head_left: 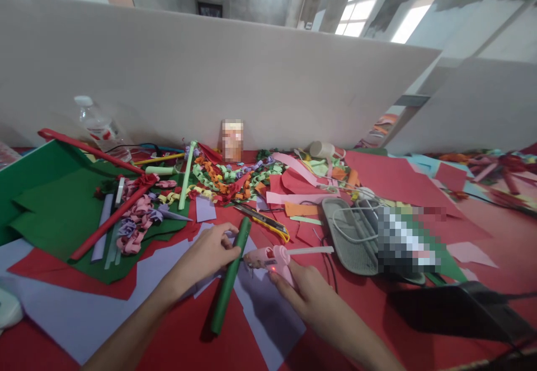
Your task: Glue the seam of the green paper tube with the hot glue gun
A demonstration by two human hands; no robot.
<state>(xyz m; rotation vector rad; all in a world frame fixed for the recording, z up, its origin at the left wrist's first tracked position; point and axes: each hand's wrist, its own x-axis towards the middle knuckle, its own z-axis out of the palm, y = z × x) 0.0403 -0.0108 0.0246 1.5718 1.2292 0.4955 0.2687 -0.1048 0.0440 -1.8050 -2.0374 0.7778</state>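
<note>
My left hand (216, 250) is closed on a rolled green paper tube (229, 290), gripping it near its upper part. The tube lies slanted over purple and red paper. In my right hand (304, 290) is a pink hot glue gun (279, 259), with a pale glue stick (312, 249) jutting from its back and a small red light lit. Its nozzle points left, close against the tube; whether it touches I cannot tell. Just beyond them lies a yellow utility knife (264, 221). A sheet of purple paper (260, 298) spreads beneath.
Colourful paper chains (235, 183) lie across the back. To the left are green sheets (54, 209), a red paper tube (111, 222) and a plastic bottle (98, 125). A grey tray (342, 248) and a black object (457, 309) stand right. A white partition (210, 80) bounds the table.
</note>
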